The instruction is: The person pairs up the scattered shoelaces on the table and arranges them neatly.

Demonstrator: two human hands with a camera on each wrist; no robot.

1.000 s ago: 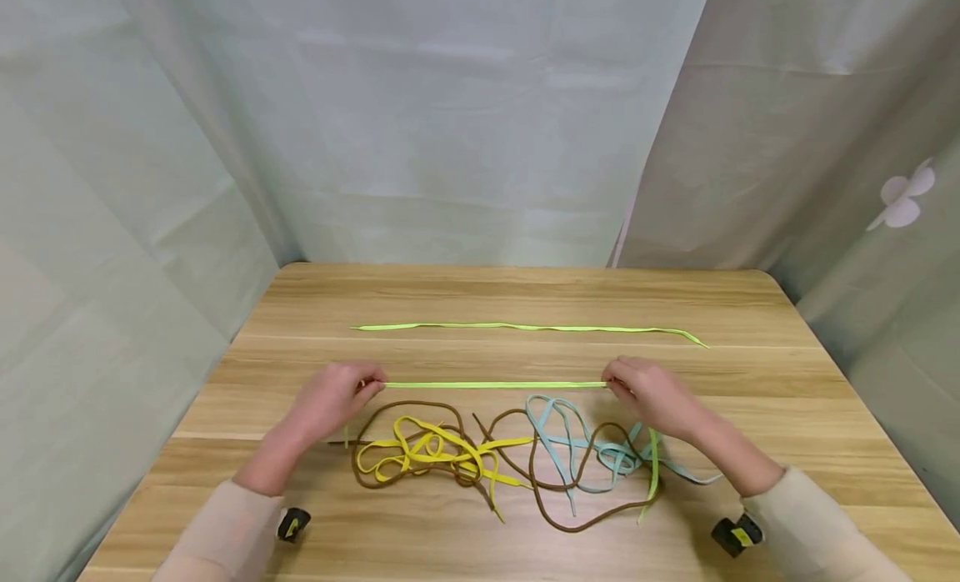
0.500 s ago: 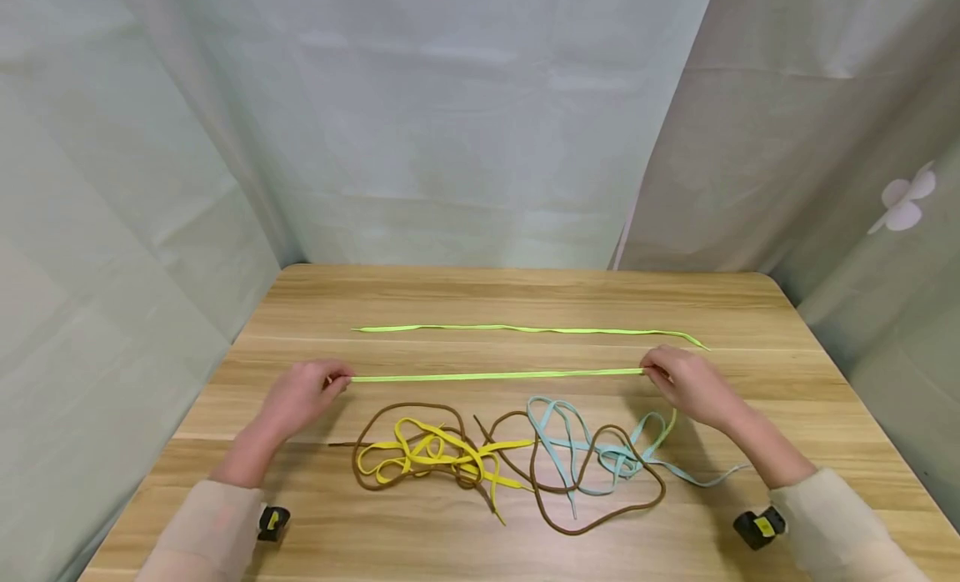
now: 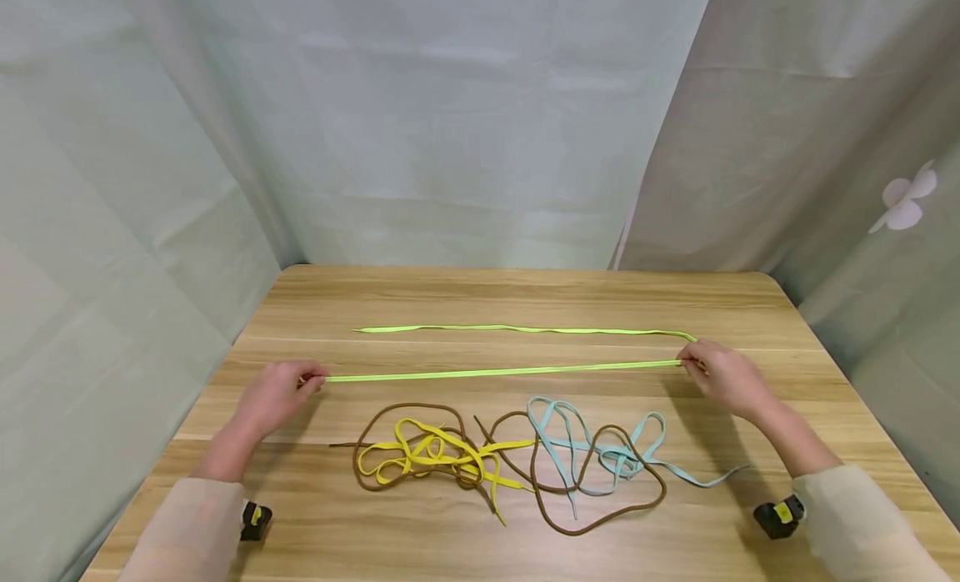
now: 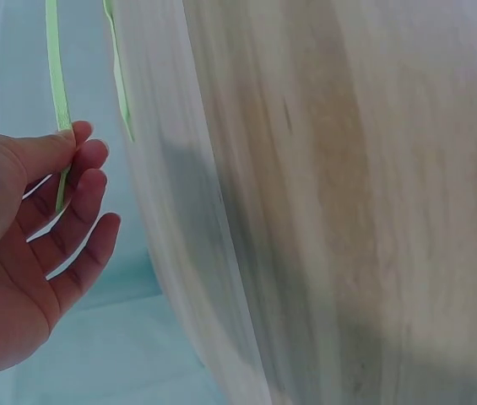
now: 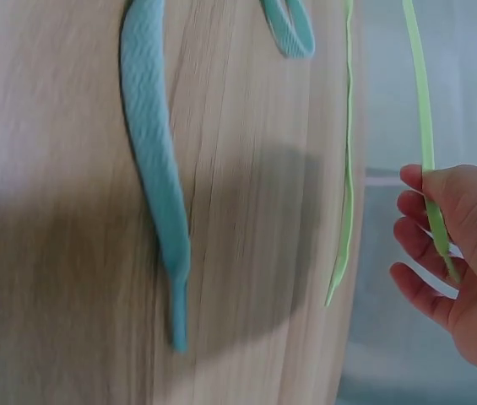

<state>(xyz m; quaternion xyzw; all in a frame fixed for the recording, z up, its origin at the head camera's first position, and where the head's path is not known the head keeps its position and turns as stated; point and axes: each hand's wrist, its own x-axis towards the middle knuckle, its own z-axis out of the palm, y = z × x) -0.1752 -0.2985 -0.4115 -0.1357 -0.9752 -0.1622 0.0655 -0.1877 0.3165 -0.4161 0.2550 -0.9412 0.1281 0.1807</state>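
Observation:
Stretched straight between the two hands is a lime-green shoelace (image 3: 502,372), raised over the table. My left hand (image 3: 276,394) pinches it near one end between thumb and index finger; a short tail hangs past the fingers in the left wrist view. At the other end my right hand (image 3: 723,380) pinches the lace the same way, its tip (image 5: 451,266) lying across the fingers. A second lime-green shoelace (image 3: 502,328) lies nearly straight on the table behind, its right end partly covered by the right hand in the head view.
On the wooden table (image 3: 375,540), nearer the body, lie a tangled yellow shoelace (image 3: 510,443), brown round laces (image 3: 408,404) and a light blue shoelace (image 3: 701,484). They overlap one another. Pale curtains (image 3: 450,148) hang behind the table and at its sides.
Both hands have moved apart, the left leftward and the right rightward and farther back. The lace between them has lengthened, and its hanging tail has left the light blue lace.

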